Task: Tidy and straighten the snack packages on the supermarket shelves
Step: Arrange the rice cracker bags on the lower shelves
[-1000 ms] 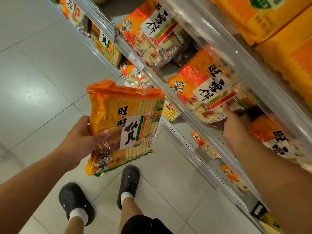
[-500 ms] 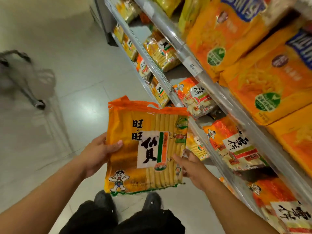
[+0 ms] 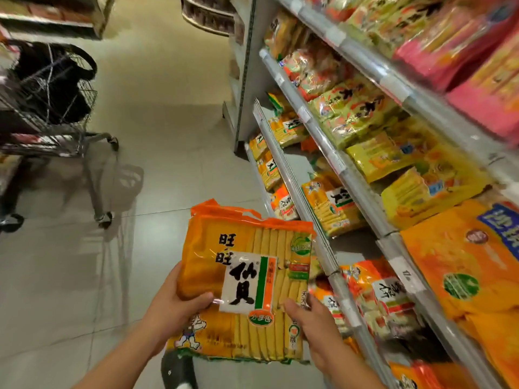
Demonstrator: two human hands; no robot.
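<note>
I grip a glossy orange rice-cracker bag [image 3: 247, 284] in both hands, left hand [image 3: 179, 301] at 9 o'clock, right hand [image 3: 311, 318] at 3, beside stocked shelves [image 3: 356, 186].

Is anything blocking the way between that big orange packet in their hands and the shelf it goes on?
Nothing visible stands between. Both the left hand and right hand hold the orange packet out in the aisle, beside the shelf rail. Matching packets sit beyond it with bare shelf beside them.
</note>
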